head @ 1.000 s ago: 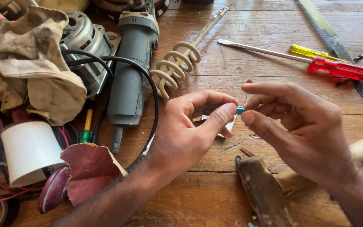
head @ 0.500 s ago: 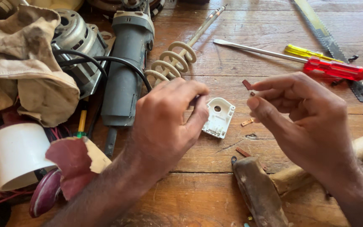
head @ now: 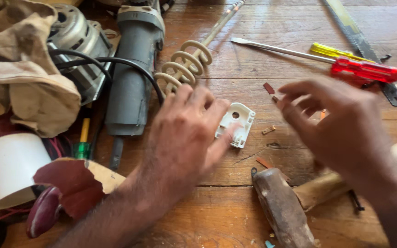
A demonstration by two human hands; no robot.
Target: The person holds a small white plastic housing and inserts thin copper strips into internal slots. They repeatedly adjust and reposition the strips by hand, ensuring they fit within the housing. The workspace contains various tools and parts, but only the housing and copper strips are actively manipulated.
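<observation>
Just past the left hand's fingertips: a small white plastic part on the wooden table.

From the left hand (head: 187, 133), the wooden table (head: 299, 59) runs outward; the grey angle grinder (head: 134, 69) lies beyond its wrist side, the hammer (head: 283, 209) nearer the person, under the right hand (head: 341, 128). The white plastic part (head: 236, 124) lies at the left fingertips, its long axis tilted away from the person; contact is blurred, so I cannot tell. The left fingers are spread, gripping nothing. The right hand, further from the part, pinches its fingers together near a small reddish scrap (head: 268, 87); whether it holds anything I cannot tell.
</observation>
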